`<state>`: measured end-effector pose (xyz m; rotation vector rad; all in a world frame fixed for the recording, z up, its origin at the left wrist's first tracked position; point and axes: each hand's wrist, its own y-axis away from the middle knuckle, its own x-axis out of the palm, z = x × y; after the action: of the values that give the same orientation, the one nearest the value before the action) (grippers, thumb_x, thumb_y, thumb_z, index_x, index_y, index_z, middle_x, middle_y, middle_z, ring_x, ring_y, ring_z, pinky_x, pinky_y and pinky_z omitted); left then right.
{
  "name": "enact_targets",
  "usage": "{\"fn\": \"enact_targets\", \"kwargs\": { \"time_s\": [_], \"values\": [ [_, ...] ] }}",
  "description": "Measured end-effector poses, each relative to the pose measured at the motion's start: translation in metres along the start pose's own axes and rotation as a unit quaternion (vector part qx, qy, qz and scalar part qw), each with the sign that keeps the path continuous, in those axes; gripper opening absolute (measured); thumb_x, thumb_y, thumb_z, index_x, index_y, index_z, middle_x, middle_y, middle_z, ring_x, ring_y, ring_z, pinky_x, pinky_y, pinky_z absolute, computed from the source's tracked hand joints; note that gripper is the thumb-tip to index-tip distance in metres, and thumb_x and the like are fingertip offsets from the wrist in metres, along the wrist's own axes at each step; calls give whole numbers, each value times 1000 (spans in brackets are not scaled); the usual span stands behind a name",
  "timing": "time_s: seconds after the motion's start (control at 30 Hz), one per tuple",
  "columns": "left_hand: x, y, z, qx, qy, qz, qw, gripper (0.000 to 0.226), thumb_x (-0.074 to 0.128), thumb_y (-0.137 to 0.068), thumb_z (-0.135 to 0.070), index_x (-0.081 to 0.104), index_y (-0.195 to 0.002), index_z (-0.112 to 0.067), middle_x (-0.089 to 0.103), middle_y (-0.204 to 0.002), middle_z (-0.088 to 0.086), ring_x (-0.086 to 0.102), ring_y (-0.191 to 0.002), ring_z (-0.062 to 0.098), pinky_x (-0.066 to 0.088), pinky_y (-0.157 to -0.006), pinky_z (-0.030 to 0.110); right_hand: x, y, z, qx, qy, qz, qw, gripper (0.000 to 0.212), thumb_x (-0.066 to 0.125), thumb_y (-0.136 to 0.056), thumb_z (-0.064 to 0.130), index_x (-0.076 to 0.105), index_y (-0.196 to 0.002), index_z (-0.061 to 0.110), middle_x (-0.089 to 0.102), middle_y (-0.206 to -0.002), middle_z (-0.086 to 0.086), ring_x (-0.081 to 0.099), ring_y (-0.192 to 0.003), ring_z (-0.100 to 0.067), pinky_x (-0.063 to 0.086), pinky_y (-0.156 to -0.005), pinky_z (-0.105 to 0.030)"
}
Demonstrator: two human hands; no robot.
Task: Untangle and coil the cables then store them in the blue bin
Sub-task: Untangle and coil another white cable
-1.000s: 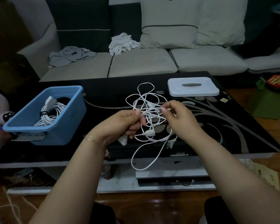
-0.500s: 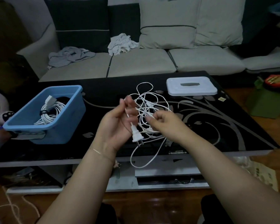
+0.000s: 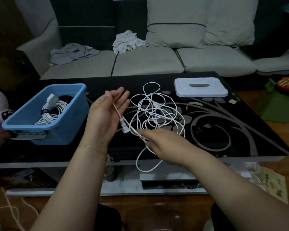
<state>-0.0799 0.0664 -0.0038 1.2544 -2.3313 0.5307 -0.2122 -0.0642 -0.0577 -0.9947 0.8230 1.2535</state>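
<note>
A pale sofa (image 3: 140, 62) is running along behind the far edge of the table, with a grey cloth (image 3: 72, 53) and a white cloth (image 3: 126, 41) lying crumpled on its seat. In front of it the black glass coffee table (image 3: 240, 130) is carrying everything else. The blue bin (image 3: 45, 117) is sitting by the table's left edge, toward the near side, and a coiled white cable (image 3: 53, 111) tied with a dark strap is already lying inside it. A white lid (image 3: 200, 87) is lying flat near the far right corner.

The tangled white cable (image 3: 157, 114) is spreading in loose loops over the middle of the table, with one long loop hanging down past the near edge. The left hand (image 3: 105, 117) is being held up over the table just right of the bin, palm turned inward and fingers nearly straight; a strand is running across the palm, and the cable's white plug (image 3: 124, 126) is dangling just below it. The right hand (image 3: 163, 142) is reaching in low near the near edge, fingers extended toward the left, with strands lying against its fingers; I cannot tell whether it is actually pinching them.
</note>
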Motion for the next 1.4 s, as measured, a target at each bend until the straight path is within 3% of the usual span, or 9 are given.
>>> {"fn": "enact_targets", "kwargs": {
  "time_s": [0.2, 0.33, 0.4, 0.57, 0.83, 1.04, 1.1, 1.27, 1.4],
  "values": [
    [6, 10, 14, 65, -345, 47, 935, 27, 41, -102, -13, 66, -91, -10, 64, -117, 1, 66, -102, 13, 56, -84, 25, -10, 6, 11, -64, -32, -73, 995, 28, 41, -97, 38, 58, -114, 24, 62, -96, 5, 58, -93, -18, 49, -78, -39],
    [10, 17, 23, 119, -548, 148, 814, 25, 46, -101, -23, 70, -96, -20, 71, -82, -11, 63, -71, 4, 50, -71, 23, -22, 10, 13, 20, -136, -87, 987, 17, 51, -94, 43, 56, -89, 28, 53, -62, 5, 49, -60, -12, 42, -62, -34],
    [9, 18, 25, 98, -572, 177, 795, 28, 42, -96, -34, 68, -86, -31, 67, -72, -11, 62, -72, 7, 48, -72, 30, -26, 10, 10, 57, -200, -99, 973, 24, 57, -86, 50, 54, -78, 28, 52, -58, 4, 46, -54, -11, 42, -59, -34],
    [17, 27, 23, -27, -476, 237, 847, 35, 45, -97, -34, 55, -73, -11, 44, -56, -11, 36, -52, 6, 31, -53, 24, -40, 6, -6, 75, -353, -90, 928, 24, 67, -81, 37, 54, -68, 22, 52, -59, 7, 46, -58, -10, 38, -59, -31],
    [14, 31, 16, -38, -505, 307, 805, 37, 39, -103, -30, 65, -80, -17, 49, -47, -7, 43, -49, 6, 39, -57, 18, -46, 9, -14, 128, -156, -119, 972, 48, 61, -72, 66, 54, -73, 19, 60, -63, 4, 54, -60, -13, 47, -62, -37],
    [10, 24, 16, 44, -737, 212, 641, 32, 42, -98, -41, 68, -84, -29, 62, -67, -8, 56, -68, 7, 43, -66, 30, -50, 11, -13, 108, -64, -95, 988, 19, 61, -86, 50, 54, -83, 32, 55, -74, 14, 47, -68, 2, 35, -61, -28],
    [8, 24, 14, 2, -711, 248, 658, 35, 44, -98, -42, 69, -80, -26, 57, -61, -4, 53, -59, 11, 42, -62, 31, -49, 11, -13, 84, -44, -114, 989, 13, 59, -88, 45, 56, -85, 33, 52, -76, 19, 45, -72, 1, 34, -64, -27],
    [6, 30, 7, -131, -429, 349, 823, 41, 42, -95, -40, 61, -68, -16, 38, -48, -5, 28, -45, 10, 24, -45, 21, -44, 13, -14, 83, -58, -197, 975, 34, 56, -84, 56, 60, -83, 23, 54, -66, 14, 49, -65, -4, 35, -58, -23],
    [9, 33, 11, -158, -206, 357, 897, 39, 42, -94, -34, 69, -78, -12, 32, -40, -9, 25, -40, 7, 21, -42, 20, -36, 13, -8, 73, -76, -193, 976, 47, 38, -92, 60, 60, -86, 19, 52, -58, 4, 51, -59, -16, 34, -55, -31]
  ]
}}
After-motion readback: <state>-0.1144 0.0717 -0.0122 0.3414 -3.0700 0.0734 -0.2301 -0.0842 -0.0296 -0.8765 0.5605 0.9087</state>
